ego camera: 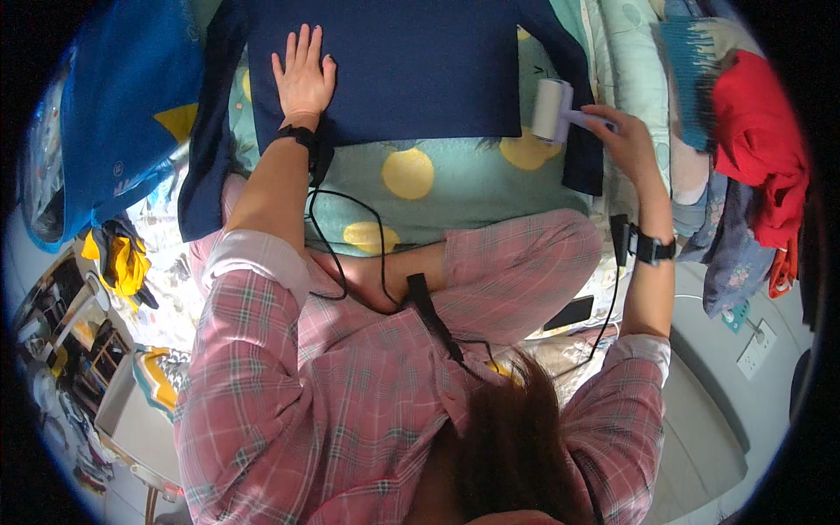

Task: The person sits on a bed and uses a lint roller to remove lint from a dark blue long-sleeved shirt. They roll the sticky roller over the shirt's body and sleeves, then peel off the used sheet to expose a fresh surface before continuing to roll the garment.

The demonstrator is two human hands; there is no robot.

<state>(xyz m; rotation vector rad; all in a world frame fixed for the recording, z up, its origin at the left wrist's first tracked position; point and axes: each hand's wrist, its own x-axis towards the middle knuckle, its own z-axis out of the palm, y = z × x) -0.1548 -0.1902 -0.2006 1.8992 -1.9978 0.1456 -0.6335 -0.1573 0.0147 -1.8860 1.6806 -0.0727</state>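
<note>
A dark navy long-sleeved top (420, 72) lies spread flat over a green blanket with yellow round patterns (408, 174). My left hand (304, 75) rests palm down on the top's left part, fingers spread, holding nothing. In my right hand (620, 141) is the pale purple handle of a lint roller (552, 111). The roller's white cylinder is just right of the top's body, over the gap beside the right sleeve (581, 157). Whether it touches the fabric cannot be told. The upper edge of the top runs out of view.
A blue bag (131, 98) stands at the left, near a yellow and black cloth (121, 259). Red clothing (758, 144) and other garments hang or lie at the right. A dark phone (568, 314) lies beside my knee. Black cables run from both wrists across my lap.
</note>
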